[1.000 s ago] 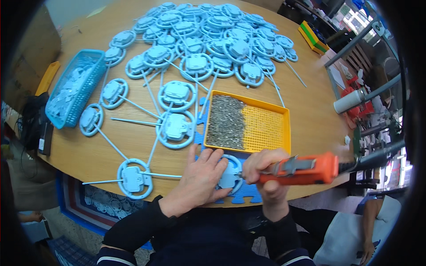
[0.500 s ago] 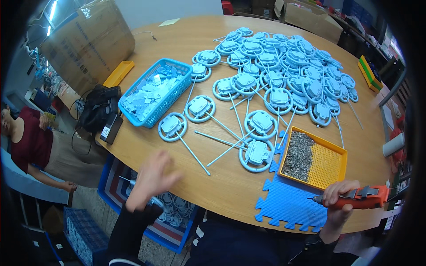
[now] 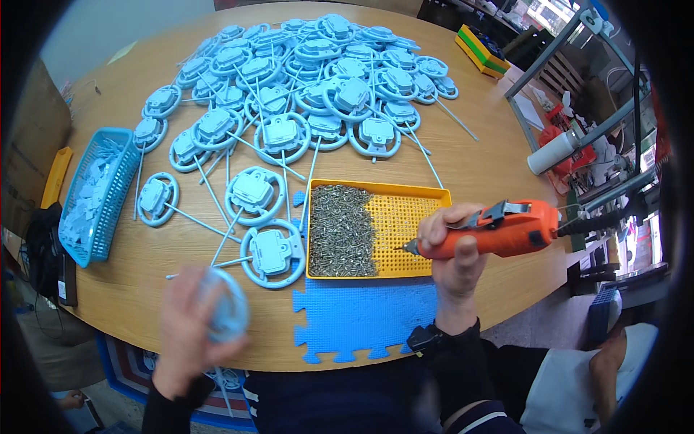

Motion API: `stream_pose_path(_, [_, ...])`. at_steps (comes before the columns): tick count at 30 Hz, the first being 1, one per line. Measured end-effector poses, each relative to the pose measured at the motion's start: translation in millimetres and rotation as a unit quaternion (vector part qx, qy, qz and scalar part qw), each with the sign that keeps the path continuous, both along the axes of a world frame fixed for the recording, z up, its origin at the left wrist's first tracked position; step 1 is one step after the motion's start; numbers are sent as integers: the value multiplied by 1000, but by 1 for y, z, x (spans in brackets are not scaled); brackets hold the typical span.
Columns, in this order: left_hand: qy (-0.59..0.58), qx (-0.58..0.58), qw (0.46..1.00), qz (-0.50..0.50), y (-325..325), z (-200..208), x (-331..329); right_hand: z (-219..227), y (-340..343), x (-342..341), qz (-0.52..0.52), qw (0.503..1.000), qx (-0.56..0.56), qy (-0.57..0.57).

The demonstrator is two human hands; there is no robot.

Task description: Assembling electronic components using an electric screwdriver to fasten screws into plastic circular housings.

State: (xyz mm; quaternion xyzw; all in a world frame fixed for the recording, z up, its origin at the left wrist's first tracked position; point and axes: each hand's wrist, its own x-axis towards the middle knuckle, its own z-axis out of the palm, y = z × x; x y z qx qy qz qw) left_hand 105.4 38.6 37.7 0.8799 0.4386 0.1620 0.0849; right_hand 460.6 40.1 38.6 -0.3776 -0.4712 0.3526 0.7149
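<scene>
My left hand [image 3: 184,322], smeared by motion, is closed on a light-blue ring-shaped part [image 3: 233,309] over the table's near edge. A thin rod points down below that part. In my right hand [image 3: 455,260] is an orange electric screwdriver [image 3: 499,231], its tip pointing left over the yellow tray [image 3: 412,273]. Small metal screws [image 3: 340,228] fill the tray's left part; its bare right part shows a grid. Beneath the tray's near side lies a blue foam mat [image 3: 365,315]. Just beyond my left hand rests another ring part [image 3: 271,253] with a square boxy centre and a rod.
A large pile of similar ring parts [image 3: 311,87] covers the table's far side, rods sticking out. At left stands a blue basket [image 3: 119,195] of flat light-blue pieces. A yellow-green bin [image 3: 481,52] sits far right. Another person's arm [image 3: 609,372] shows at lower right.
The view has swung to the right. My left hand, bare before, now holds a ring part from the table's near side. My right hand has raised the screwdriver from the mat toward the tray.
</scene>
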Motion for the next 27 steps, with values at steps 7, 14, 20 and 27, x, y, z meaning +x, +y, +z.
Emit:
stream_pose_path(7, [47,-102,940,-321,-9,-4,107,-11,13,-3,30,1000,-5,5])
stream_pose_path(14, [57,-114,953,-276,-16,24,96,-26,19,-7,30,999,17,15])
stream_pose_path(20, [-178,89,975,96,-49,1,33,-14,9,-5,28,999,4,26])
stream_pose_path(27, [-154,-108,982,29,-43,-31,117,25,-10,-11,29,999,42,15])
